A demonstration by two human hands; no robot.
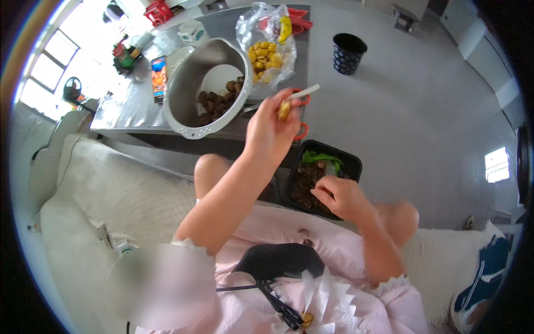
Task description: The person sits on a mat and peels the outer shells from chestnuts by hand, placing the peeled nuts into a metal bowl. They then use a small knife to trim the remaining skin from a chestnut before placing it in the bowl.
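Observation:
My left hand [273,125] is raised at the table's edge. It grips a peeled yellow chestnut [284,110] together with a slim white stick-like handle [306,91]; whatever is at the handle's other end is hidden. Over a black bin [354,165] of brown shells [306,188] hangs my right hand [342,196], fingers drawn together, and I cannot tell whether anything is between them. Left of my left hand, a grey basin [179,96] with a perforated rim holds brown chestnuts [215,106]. Behind it, a clear plastic bag [288,62] contains peeled yellow chestnuts [263,56].
Red scissors handles [301,131] poke past the table edge beside my left hand. On the table [125,119] are a phone [159,79], a tissue pack [192,32] and a banana [285,29]. A patterned wastebasket [348,58] stands on the floor. Shell bits [307,242] lie on my lap.

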